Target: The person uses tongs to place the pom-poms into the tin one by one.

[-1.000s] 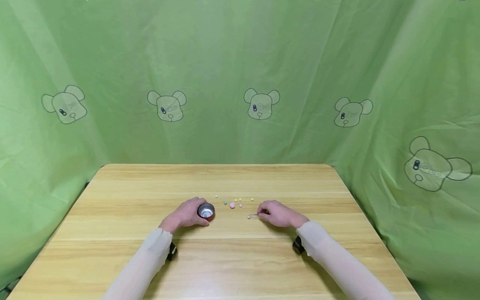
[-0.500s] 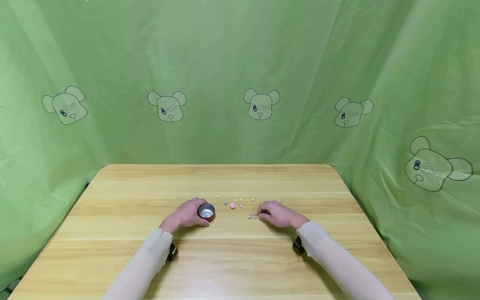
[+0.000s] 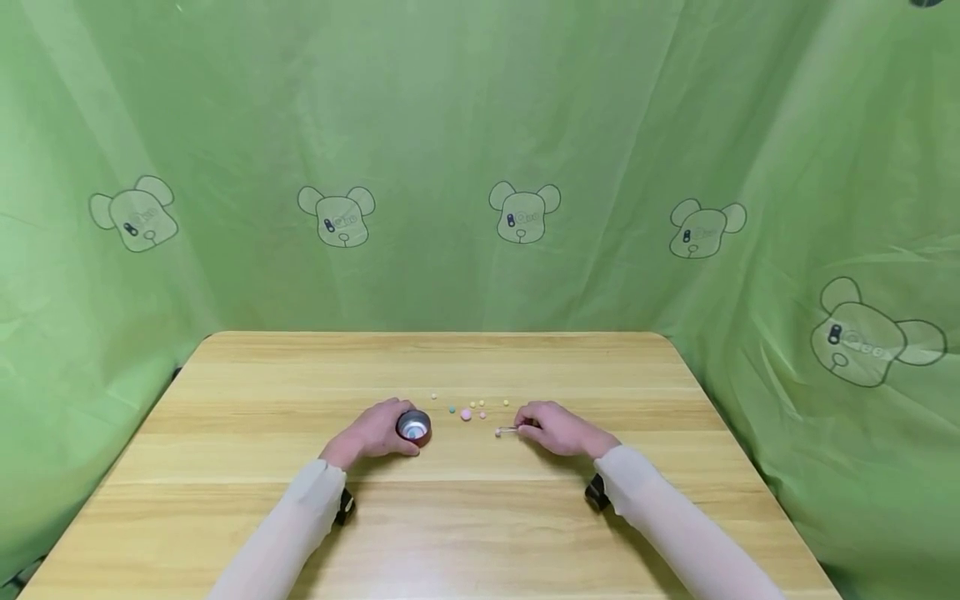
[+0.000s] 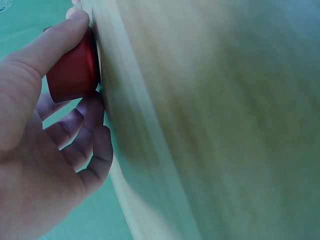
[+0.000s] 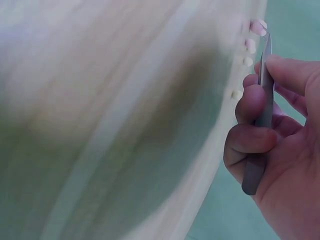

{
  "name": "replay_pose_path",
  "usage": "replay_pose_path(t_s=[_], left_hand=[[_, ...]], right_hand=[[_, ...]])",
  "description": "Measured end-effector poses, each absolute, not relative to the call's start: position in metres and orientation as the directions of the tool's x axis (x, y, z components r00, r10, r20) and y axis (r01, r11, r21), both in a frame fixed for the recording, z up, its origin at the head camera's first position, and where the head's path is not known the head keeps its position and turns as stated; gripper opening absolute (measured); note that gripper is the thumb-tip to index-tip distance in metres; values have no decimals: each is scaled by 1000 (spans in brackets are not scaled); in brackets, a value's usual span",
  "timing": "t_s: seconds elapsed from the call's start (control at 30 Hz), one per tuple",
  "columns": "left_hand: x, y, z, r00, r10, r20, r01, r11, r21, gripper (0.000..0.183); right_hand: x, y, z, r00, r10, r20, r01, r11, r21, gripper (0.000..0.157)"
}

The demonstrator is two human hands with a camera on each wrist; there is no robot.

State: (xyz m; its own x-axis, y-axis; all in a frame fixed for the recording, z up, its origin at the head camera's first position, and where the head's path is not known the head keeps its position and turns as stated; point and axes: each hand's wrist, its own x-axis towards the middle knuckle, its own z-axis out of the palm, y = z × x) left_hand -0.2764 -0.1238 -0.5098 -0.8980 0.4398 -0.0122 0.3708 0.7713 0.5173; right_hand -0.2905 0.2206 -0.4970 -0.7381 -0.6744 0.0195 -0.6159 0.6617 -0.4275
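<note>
In the head view my left hand (image 3: 378,429) holds a small round red tin (image 3: 414,427) with a silvery inside, standing open side up on the table. The left wrist view shows the thumb and fingers curled round the red wall of the tin (image 4: 75,75). My right hand (image 3: 558,427) pinches metal tweezers (image 5: 266,82), their bent tips pointing left toward the tin. Right at those tips is a small pink ball (image 3: 498,433). A larger pink ball (image 3: 467,414) and a small blue ball (image 3: 452,410) lie between the hands, a little farther back.
Several small yellow balls, one of them a yellow ball (image 3: 506,402) at the right, lie behind the pink ones on the wooden table (image 3: 465,533). A pale ball (image 3: 433,397) sits farther left. Green curtain (image 3: 427,125) surrounds the table.
The tweezers' two arms, apart before, have come together at the pink ball. Both hands stay in place; the whole head view has shifted slightly down.
</note>
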Motion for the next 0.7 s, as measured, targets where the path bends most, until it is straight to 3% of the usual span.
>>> replay_pose_path(t_s=[0.7], left_hand=[[-275, -123, -508, -897, 442, -16, 371, 771, 518, 56]], right_hand=[[-300, 199, -485, -742, -667, 62, -611, 636, -471, 11]])
